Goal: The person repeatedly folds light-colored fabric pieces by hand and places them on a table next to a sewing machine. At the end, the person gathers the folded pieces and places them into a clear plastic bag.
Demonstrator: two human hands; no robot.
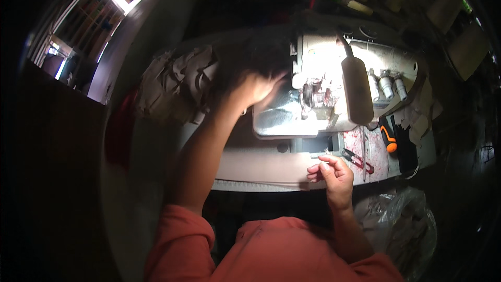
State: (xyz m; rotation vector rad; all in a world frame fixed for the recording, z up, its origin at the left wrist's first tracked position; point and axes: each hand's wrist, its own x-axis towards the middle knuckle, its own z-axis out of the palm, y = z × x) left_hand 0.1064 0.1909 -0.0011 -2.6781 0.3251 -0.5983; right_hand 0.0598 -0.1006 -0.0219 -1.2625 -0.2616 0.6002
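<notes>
A brightly lit sewing machine, which looks like an overlock, [334, 62] stands on the table, with its smooth metal plate [276, 125] on the left. My left hand [255, 90] reaches over that plate's far left corner, beside a dark area; motion smears its fingers, so its hold is unclear. By the table's front edge, my right hand [339, 177] is closed, thumb against curled fingers; anything in the pinch is too small to make out. Just beyond it lie thread snips with red handles [360, 161] and a thin metal tool [364, 151].
A pile of pale cut fabric pieces [180, 78] lies left of the machine. A long padded paddle-shaped part [357, 91] hangs before it. An orange-and-black tool [389, 138] is at the right. Below the table's right side, a clear plastic bag [417, 219] holds fabric.
</notes>
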